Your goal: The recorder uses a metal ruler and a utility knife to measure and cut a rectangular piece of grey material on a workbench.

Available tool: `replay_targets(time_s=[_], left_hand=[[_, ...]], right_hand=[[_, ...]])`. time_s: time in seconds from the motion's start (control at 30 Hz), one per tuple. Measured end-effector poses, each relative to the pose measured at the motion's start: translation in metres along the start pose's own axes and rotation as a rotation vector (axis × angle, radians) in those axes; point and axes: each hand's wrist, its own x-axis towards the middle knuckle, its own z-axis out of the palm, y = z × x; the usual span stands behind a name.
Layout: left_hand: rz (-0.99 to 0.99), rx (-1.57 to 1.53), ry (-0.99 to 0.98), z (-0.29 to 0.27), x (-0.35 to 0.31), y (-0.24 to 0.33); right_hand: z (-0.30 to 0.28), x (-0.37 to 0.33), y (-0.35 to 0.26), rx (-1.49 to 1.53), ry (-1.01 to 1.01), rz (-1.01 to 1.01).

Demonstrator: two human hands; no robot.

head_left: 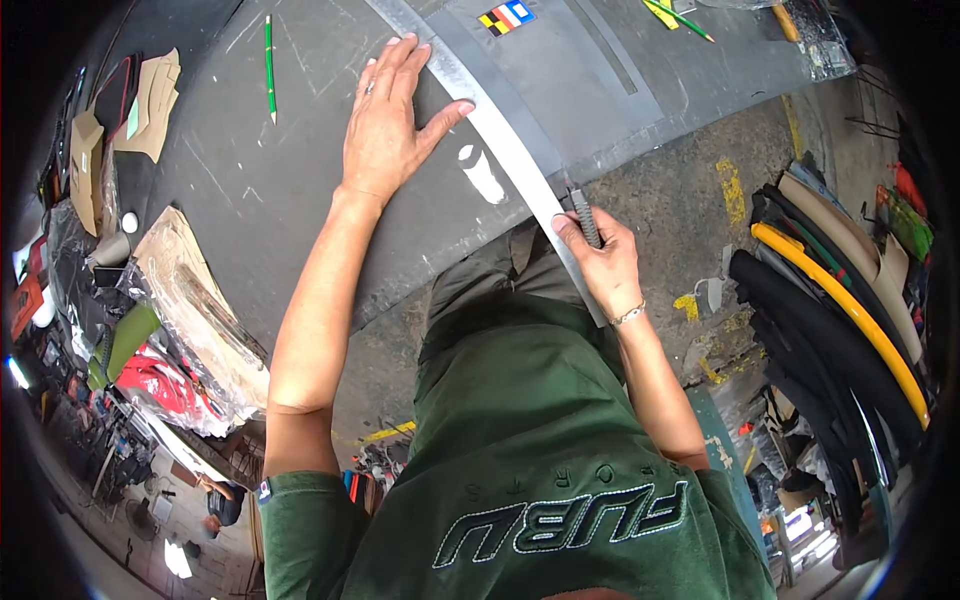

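A long metal straightedge (505, 145) lies slantwise over the dark worktable (240, 180), its near end jutting past the table edge toward me. Under and beside it is a grey sheet of material (590, 90) with a small multicoloured patch (507, 17). My left hand (388, 130) rests flat on the table with fingers spread, its fingertips and thumb against the straightedge. Closed around a cutter knife (585, 218) with a ribbed grey handle, my right hand (608, 265) is just off the table's front edge. Its thumb touches the straightedge near the overhanging end.
A green pencil (269, 70) lies at the left of the table, and another green pencil (690, 20) at the far right. Brown paper pieces (190, 290) are piled at left. Rolls of material, one yellow (850, 300), stand at right. A person (225, 503) appears in the background.
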Motion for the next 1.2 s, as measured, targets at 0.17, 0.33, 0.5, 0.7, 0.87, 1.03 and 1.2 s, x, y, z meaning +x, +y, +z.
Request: replay_targets(time_s=[0.17,0.33,0.5,0.7,0.87,1.03,1.2], left_hand=[[0.013,-0.008,0.025,0.003,-0.002,-0.004],[0.016,-0.014,0.036,0.003,-0.004,-0.002],[0.040,-0.031,0.033,0.004,0.000,-0.005],[0.060,0.007,0.052,0.005,-0.001,-0.006],[0.034,-0.023,0.052,0.005,-0.002,-0.006],[0.033,-0.044,0.056,0.007,-0.003,-0.006],[0.040,-0.047,0.062,0.007,-0.003,-0.007]], right_hand=[[0.005,0.002,0.003,0.172,0.006,0.047],[0.003,0.004,0.008,0.163,-0.022,0.050],[-0.001,0.004,0.014,0.169,-0.021,0.097],[0.009,0.009,-0.010,0.174,0.032,0.109],[0.026,0.000,-0.008,0.306,-0.018,0.129],[0.026,-0.010,-0.008,0.399,-0.005,0.124],[0.023,-0.013,-0.008,0.349,-0.001,0.117]])
